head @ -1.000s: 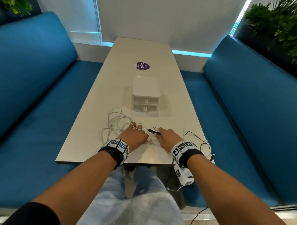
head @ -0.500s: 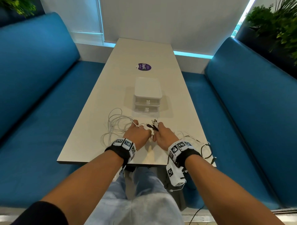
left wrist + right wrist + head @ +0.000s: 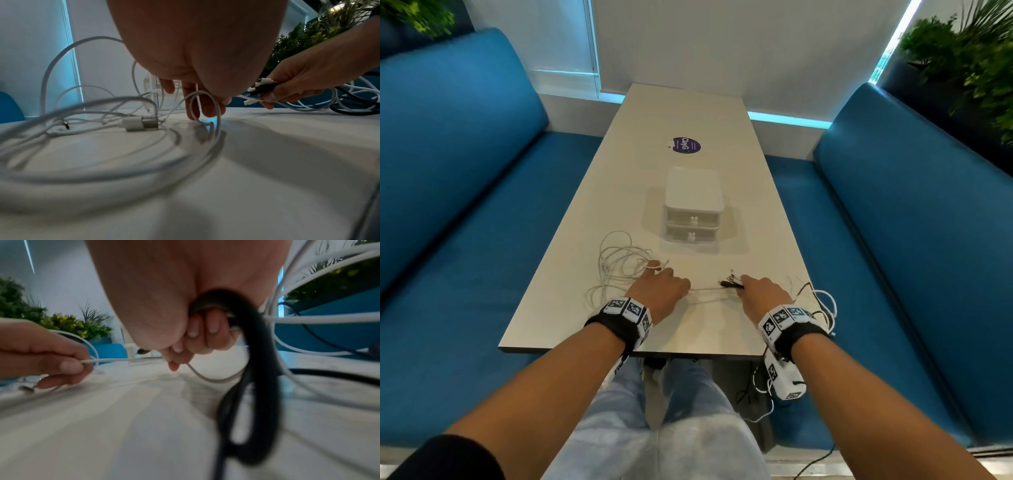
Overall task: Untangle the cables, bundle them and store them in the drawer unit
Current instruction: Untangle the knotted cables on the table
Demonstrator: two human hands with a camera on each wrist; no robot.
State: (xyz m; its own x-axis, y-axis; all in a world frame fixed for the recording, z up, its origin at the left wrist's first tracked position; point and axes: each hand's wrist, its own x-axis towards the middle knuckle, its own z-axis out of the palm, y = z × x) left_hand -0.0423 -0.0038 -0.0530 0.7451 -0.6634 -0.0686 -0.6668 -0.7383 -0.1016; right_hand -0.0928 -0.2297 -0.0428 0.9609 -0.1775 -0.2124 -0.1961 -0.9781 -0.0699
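Observation:
A tangle of white cables (image 3: 616, 270) lies on the table (image 3: 722, 329) left of my left hand (image 3: 664, 291). That hand pinches one white cable (image 3: 115, 360) between thumb and fingers, stretched taut to my right hand (image 3: 760, 294). My right hand grips a bunch of white and black cable ends (image 3: 731, 282) (image 3: 257, 91). A black cable (image 3: 255, 386) and white cables (image 3: 825, 308) loop from it over the table's right edge. A white plug (image 3: 139, 124) lies among the loops. The white two-drawer unit (image 3: 693, 209) stands shut beyond both hands.
A purple round sticker (image 3: 686, 145) marks the table's far half. Blue benches (image 3: 465, 240) (image 3: 914, 240) run along both sides. Plants (image 3: 969, 65) stand behind the right bench. The table's near edge is just under my wrists.
My hands have moved apart, the right one to the right with its cable ends. The white cable between them has been drawn out taut.

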